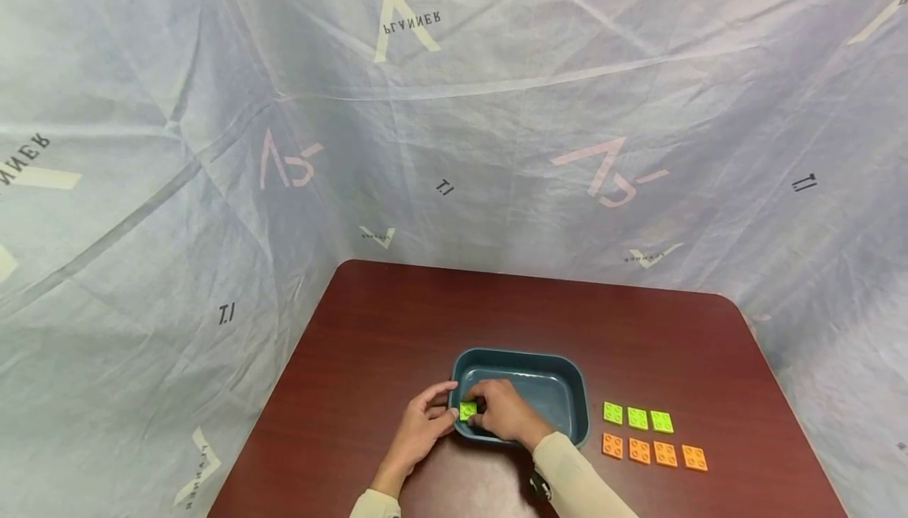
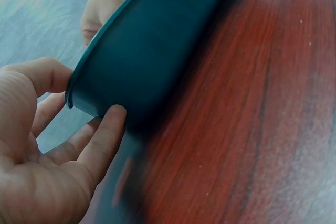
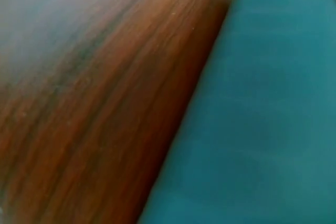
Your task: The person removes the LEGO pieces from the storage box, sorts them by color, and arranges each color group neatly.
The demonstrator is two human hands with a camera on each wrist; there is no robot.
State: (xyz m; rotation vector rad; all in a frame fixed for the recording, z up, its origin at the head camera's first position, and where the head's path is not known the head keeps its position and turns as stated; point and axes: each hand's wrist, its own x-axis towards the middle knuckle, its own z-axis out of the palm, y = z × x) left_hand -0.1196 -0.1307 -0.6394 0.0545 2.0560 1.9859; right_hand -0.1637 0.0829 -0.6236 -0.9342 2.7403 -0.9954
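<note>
A dark teal plastic box (image 1: 549, 392) stands on the table. My left hand (image 1: 418, 427) holds its left end, the thumb over the rim and the other fingers against the outer wall; the left wrist view shows these fingers (image 2: 107, 135) at the box's corner. Reaching inside, my right hand (image 1: 507, 410) has its thumb and fingers around a lime green toy brick (image 1: 467, 411) at the left end. In the right wrist view the box's outer wall (image 3: 273, 103) fills the right side, and my right hand is hidden.
To the right of the box, three lime green bricks (image 1: 638, 418) lie in a row. A row of several orange bricks (image 1: 639, 450) sits nearer to me. Under everything is a red-brown wooden table (image 1: 397, 321); grey printed sheeting (image 1: 496, 147) hangs behind and beside it.
</note>
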